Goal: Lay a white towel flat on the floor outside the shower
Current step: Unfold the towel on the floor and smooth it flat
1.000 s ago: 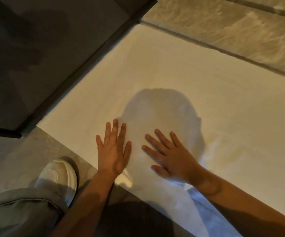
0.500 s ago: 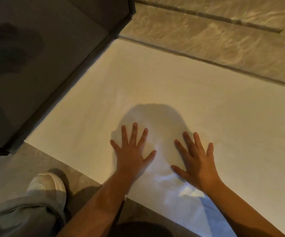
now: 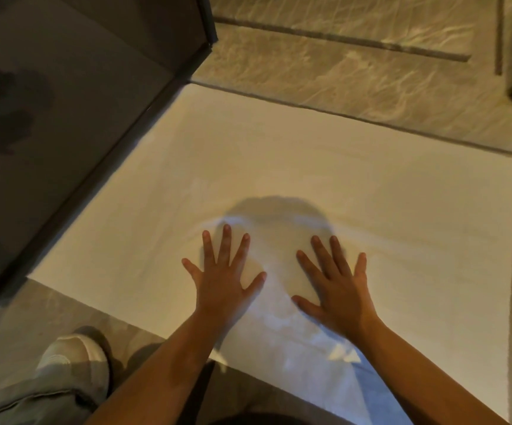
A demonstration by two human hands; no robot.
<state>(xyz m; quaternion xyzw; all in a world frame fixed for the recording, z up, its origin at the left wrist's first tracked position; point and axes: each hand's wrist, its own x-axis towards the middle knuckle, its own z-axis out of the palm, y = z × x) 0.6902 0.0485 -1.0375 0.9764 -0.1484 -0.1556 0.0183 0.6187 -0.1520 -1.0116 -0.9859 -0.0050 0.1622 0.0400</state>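
Note:
A white towel [image 3: 294, 167] lies spread flat on the floor, its far edge against a raised stone step and its left edge along a dark glass panel. My left hand [image 3: 222, 277] presses palm-down on the towel near its front edge, fingers straight and spread. My right hand [image 3: 336, 286] lies flat on the towel just to the right, fingers also spread. A round shadow falls on the towel around both hands. Faint ripples run across the cloth to the right of my right hand.
The dark glass shower panel [image 3: 73, 96] and its frame [image 3: 208, 23] stand at the left. A marbled stone step [image 3: 356, 84] with a dark groove lies beyond the towel. My white shoe [image 3: 70, 354] and grey trouser leg rest on the floor at bottom left.
Both hands have slid to the right and apart on the towel, with the fingers spreading wider. The view has shifted, showing the towel's right edge and more of the stone step.

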